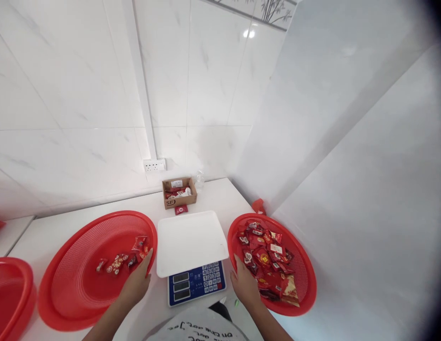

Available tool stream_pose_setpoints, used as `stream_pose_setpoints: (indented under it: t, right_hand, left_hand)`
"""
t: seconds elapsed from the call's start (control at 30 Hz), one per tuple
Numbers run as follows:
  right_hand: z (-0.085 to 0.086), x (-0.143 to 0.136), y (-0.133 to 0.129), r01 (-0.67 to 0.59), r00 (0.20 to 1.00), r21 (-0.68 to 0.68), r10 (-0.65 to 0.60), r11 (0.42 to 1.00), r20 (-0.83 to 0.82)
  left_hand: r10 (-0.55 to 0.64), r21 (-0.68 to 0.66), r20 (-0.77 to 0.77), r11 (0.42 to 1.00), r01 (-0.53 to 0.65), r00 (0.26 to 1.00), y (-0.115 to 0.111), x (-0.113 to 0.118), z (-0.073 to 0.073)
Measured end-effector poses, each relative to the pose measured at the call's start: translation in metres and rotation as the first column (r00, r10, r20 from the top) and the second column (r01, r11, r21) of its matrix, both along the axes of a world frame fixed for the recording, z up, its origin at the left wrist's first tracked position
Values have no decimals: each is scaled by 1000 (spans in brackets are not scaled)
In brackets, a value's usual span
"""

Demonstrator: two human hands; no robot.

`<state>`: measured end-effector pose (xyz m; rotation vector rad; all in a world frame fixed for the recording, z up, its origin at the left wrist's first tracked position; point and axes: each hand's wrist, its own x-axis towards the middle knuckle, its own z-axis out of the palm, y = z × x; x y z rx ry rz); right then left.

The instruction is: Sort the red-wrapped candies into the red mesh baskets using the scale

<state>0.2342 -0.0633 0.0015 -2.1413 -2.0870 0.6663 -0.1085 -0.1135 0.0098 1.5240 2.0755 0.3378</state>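
My left hand [137,282] grips the right rim of a large red basket [78,237], fingers inside and thumb outside. A few wrapped sweets [117,264] lie in that basket. On the other side, my right hand [245,282] holds the near left rim of a second red basket [307,279], which contains many red and gold packets [265,258]. Between the two baskets stands a scale with a bare white tray [192,241] and a blue keypad panel [197,284]; its displays look dark.
Behind the scale sits a small cardboard box [180,202] of red packets, with one packet [181,209] before it and clear plastic [199,180] beside it. Another red basket [26,289] is at far left. A socket [154,165] is on the tiled wall; a grey panel [330,142] stands right.
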Motion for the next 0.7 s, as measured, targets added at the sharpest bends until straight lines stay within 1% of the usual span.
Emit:
stream_pose_setpoints:
  t: [0.2,0.37,0.5,0.6,0.7]
  right_hand:
    - [1,1,1,2,1000,-13,-2,1000,-24]
    - [1,1,1,0,1000,-47,0,999,8]
    - [-3,3,6,3,1000,-123,-5,992,-16]
    - [-6,7,14,-6,989,-154,-16,988,-145]
    - [-7,14,23,19,947,-212,-86,977,-310]
  left_hand:
    - [-4,-42,-121,999,-1,993,10,-17,7]
    - [-36,-12,-298,999,33,954,16,-24,9]
    - [24,54,-383,999,-3,923,20,-15,4]
    - [66,149,-400,989,-7,914,22,-2,1]
    - [48,239,-349,970,39,936,22,12,-1]
